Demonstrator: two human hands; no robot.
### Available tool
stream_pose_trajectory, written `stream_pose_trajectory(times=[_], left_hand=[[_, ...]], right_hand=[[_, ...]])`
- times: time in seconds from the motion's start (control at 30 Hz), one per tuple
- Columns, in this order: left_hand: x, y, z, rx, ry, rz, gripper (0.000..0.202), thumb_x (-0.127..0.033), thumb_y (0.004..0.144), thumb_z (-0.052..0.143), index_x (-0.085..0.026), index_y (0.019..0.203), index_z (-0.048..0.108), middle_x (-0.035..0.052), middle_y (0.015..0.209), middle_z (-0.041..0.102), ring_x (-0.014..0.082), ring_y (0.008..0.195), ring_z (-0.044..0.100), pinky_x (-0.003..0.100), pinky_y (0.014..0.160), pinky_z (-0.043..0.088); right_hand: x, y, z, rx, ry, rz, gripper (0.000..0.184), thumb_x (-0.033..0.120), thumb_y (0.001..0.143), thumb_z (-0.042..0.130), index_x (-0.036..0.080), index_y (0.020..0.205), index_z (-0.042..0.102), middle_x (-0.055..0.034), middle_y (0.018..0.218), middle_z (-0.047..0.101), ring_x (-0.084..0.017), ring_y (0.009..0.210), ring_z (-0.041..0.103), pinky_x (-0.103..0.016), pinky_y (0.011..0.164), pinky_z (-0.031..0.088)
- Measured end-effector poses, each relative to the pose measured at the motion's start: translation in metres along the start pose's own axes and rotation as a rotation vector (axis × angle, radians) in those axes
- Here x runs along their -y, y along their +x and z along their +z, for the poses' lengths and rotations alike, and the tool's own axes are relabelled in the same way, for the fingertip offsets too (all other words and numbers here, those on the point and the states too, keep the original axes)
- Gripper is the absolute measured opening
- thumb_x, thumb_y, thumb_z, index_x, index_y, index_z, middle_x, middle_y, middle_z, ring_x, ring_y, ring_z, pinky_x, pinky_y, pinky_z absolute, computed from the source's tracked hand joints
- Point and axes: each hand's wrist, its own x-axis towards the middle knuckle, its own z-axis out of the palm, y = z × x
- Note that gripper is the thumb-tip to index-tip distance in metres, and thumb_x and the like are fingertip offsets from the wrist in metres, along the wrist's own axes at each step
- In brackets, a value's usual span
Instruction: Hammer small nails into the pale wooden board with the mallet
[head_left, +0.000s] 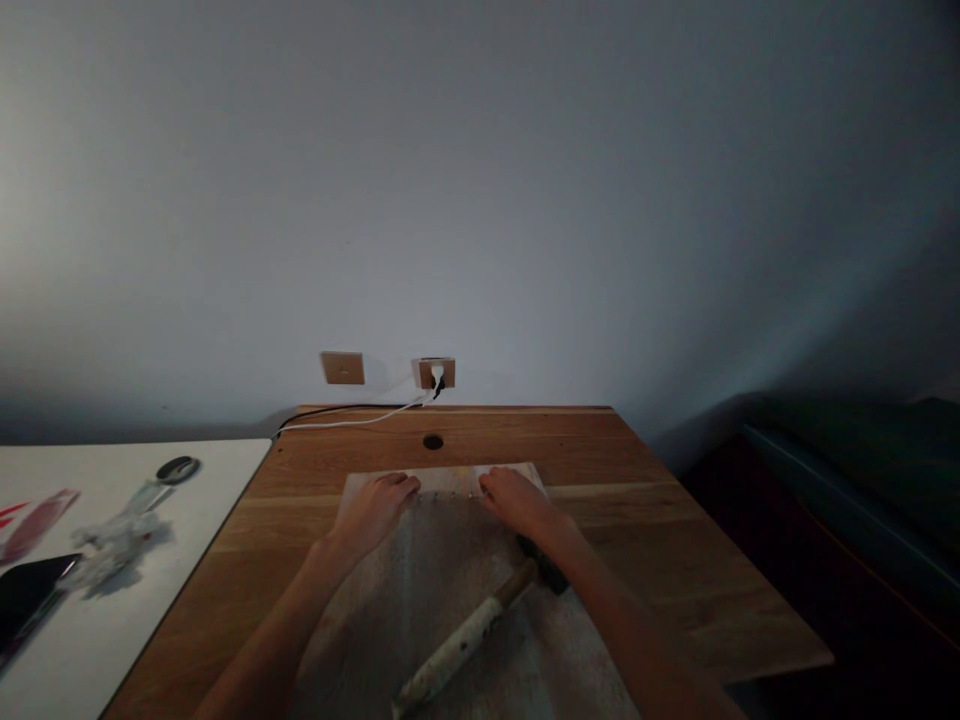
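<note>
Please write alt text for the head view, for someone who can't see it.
A person's bare left hand and right hand are at either end of a row of small nail-like pieces near the far edge of a board. A hammer lies on the board, its dark head partly hidden; beneath is a wooden table before a wall.

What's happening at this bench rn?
A person has both hands at the far part of a board lying on a wooden table. The left hand and right hand sit at either end of a short row of small nail-like pins; whether the fingers grip any is too small to tell. A hammer lies unheld on the board, its head by the right forearm.
</note>
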Motion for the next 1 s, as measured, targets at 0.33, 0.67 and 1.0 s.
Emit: stream_pose_trajectory(times=[0.33,0.67,1.0], left_hand=[[0.000,0.005,0.007,0.005,-0.207,0.071,0.027,-0.015,0.095,0.046,-0.019,0.094,0.073,0.0073,0.098,0.071,0.0203,0.092,0.068,0.029,0.085,0.048],[-0.016,0.008,0.012,-0.015,-0.187,-0.104,0.019,-0.022,0.095,0.053,-0.017,0.085,0.068,0.0084,0.089,0.070,0.0207,0.084,0.067,0.029,0.078,0.046],[-0.007,0.007,0.021,-0.040,-0.249,-0.062,0.027,-0.006,0.087,0.050,-0.018,0.096,0.072,0.0089,0.100,0.071,0.0211,0.095,0.067,0.029,0.087,0.047]], right_hand=[[0.007,-0.001,-0.010,-0.079,0.112,-0.046,0.024,0.016,0.097,0.050,0.017,0.106,0.072,-0.0097,0.108,0.072,-0.019,0.104,0.065,-0.026,0.091,0.043],[0.020,0.015,0.009,-0.059,0.189,0.016,0.017,0.016,0.093,0.058,0.014,0.097,0.075,-0.0126,0.102,0.075,-0.021,0.098,0.068,-0.025,0.082,0.044],[0.029,0.015,-0.013,-0.076,0.248,-0.121,0.028,0.009,0.091,0.054,0.017,0.107,0.075,-0.0094,0.110,0.074,-0.017,0.106,0.065,-0.023,0.092,0.042]])
